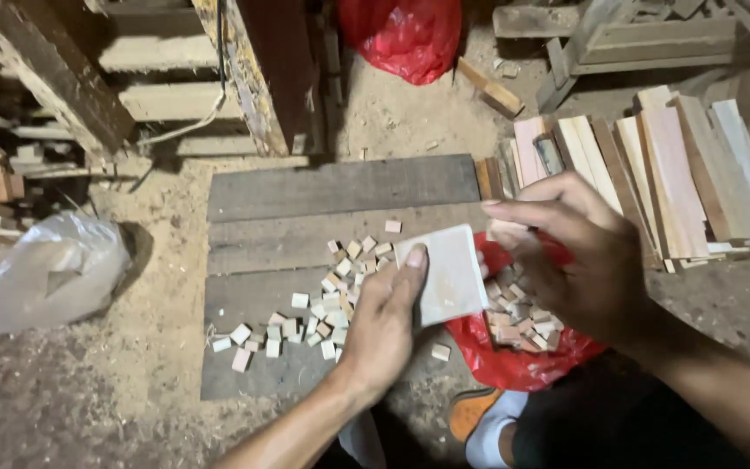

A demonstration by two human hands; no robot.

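Boards (pixel 305 252) lie flat on the sawdust floor (pixel 88 382), small blocks (pixel 323 313) scattered on them. Right of the boards, a bag (pixel 514 365) with more blocks in it. Behind the bag, right, a stack of slats (pixel 670 174). Left of the boards, a plastic bag (pixel 41 274). Behind the boards, another bag (pixel 401 35) beside a post (pixel 262 69). Sheet (pixel 449 274) held above the boards' right edge.

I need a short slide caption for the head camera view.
Left hand holds a pale square pad, right hand pinches a small wood block, above scattered blocks on planks.
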